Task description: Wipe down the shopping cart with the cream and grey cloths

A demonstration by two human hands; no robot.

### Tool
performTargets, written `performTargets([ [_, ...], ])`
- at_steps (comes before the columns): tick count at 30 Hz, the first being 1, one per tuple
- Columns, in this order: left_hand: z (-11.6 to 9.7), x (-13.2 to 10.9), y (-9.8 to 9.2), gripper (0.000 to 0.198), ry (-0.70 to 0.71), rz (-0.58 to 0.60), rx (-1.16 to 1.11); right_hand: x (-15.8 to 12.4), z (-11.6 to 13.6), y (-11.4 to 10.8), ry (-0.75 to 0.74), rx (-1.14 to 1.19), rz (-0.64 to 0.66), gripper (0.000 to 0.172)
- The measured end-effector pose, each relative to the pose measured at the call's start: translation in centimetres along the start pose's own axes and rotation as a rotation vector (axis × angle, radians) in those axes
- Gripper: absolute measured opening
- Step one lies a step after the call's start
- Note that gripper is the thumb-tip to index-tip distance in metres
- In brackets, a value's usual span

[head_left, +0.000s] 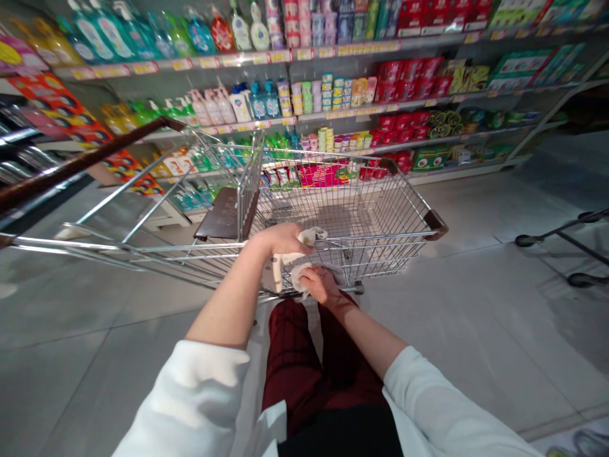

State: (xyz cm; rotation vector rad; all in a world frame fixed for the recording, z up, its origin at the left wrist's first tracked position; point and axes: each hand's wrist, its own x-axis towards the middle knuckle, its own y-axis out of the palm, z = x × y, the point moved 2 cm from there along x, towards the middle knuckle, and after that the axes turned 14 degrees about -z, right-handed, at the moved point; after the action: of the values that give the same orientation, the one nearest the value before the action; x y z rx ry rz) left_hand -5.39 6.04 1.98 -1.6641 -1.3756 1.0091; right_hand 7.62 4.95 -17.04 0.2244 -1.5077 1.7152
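Observation:
A metal shopping cart [399, 236] stands sideways right before my legs. My left hand [283, 239] is closed on a whitish cloth [288, 260] at the near top rail of the basket. Lower down and a little to the right, my right hand [323, 285] grips whitish cloth too, against the outside of the wire side. Whether both hands hold one piece of cloth or two, I cannot tell. Some cloth shows above the rail, beside my left fingers. The cart's dark brown child-seat flap [223, 212] and brown handle [85, 155] lie to the left.
Behind the cart run store shelves [342, 49] stocked with pump bottles, tubs and red packs. At the left is an orange patterned display panel [78, 117]. Dark wheels of another wheeled frame [583, 279] stand on the grey floor [476, 317] at the right.

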Motion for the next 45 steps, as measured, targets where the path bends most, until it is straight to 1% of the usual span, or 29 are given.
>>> performTargets([
  [2,0.1,0.1,0.0,0.040,0.001,-0.001,-0.003,-0.7,-0.1,0.5,0.018,0.015,-0.013,0.015],
  [4,0.1,0.2,0.0,0.040,0.010,0.004,-0.015,-0.7,0.3,0.2,0.023,0.026,-0.040,0.018],
  [6,0.1,0.4,0.0,0.040,0.018,0.006,-0.008,0.4,1.3,-0.6,-0.016,0.040,-0.059,0.021],
  [9,0.2,0.5,0.0,0.040,0.001,0.007,0.021,3.1,3.5,-1.4,-0.190,0.052,-0.096,0.022],
  [11,0.3,0.5,0.1,0.039,-0.013,0.007,0.027,4.6,4.6,-1.0,-0.270,0.020,-0.097,0.023],
  [13,0.4,0.4,0.2,0.039,-0.015,0.007,0.015,5.2,4.8,0.0,-0.262,-0.027,-0.049,0.024],
  [16,0.4,0.3,0.3,0.041,-0.016,0.003,0.016,4.1,4.0,1.8,-0.224,-0.049,0.048,0.025],
  [18,0.2,0.2,0.1,0.043,-0.012,0.002,0.036,2.8,3.3,2.5,-0.210,-0.041,0.076,0.025],
  [20,-0.1,0.2,-0.1,0.046,-0.009,-0.002,0.061,1.9,2.9,2.6,-0.189,-0.038,0.064,0.025],
  [22,-0.4,0.1,-0.3,0.048,-0.014,-0.007,0.093,1.7,2.8,1.9,-0.183,-0.011,0.011,0.024],
  [25,-0.6,0.0,-0.4,0.048,-0.024,-0.010,0.113,1.6,2.8,-0.6,-0.117,0.130,-0.197,0.016],
  [27,-0.5,0.0,-0.3,0.045,-0.015,-0.007,0.082,1.1,2.3,-3.4,-0.008,0.189,-0.352,0.014],
  [29,-0.3,0.0,0.0,0.041,-0.011,-0.003,0.040,0.6,1.4,-7.1,0.116,0.184,-0.519,0.015],
  [32,0.0,0.2,0.2,0.040,-0.014,-0.044,0.041,1.0,-0.6,-13.3,0.327,0.170,-0.922,0.011],
  [33,0.1,0.2,0.2,0.041,-0.007,-0.068,0.062,1.8,-1.4,-14.9,0.370,0.167,-1.003,0.011],
  [34,0.0,0.2,0.2,0.042,0.002,-0.090,0.089,3.0,-2.2,-16.1,0.384,0.169,-1.025,0.012],
  [35,0.0,0.2,0.2,0.044,0.007,-0.105,0.119,4.5,-3.1,-16.9,0.379,0.180,-1.008,0.014],
  [36,-0.1,0.1,0.2,0.047,0.002,-0.119,0.149,6.2,-4.0,-17.1,0.376,0.201,-0.957,0.015],
  [38,-0.4,-0.3,0.2,0.053,-0.022,-0.161,0.202,9.7,-5.7,-16.4,0.387,0.282,-0.820,0.016],
  [40,-0.7,-1.0,0.3,0.061,-0.054,-0.247,0.254,12.5,-7.1,-14.6,0.457,0.423,-0.728,0.017],
  [42,-1.1,-1.7,0.5,0.067,-0.067,-0.351,0.301,14.1,-8.1,-12.5,0.570,0.597,-0.708,0.020],
  [45,-1.4,-2.6,1.1,0.067,-0.055,-0.495,0.314,14.7,-9.4,-10.4,0.721,0.854,-0.710,0.024],
])
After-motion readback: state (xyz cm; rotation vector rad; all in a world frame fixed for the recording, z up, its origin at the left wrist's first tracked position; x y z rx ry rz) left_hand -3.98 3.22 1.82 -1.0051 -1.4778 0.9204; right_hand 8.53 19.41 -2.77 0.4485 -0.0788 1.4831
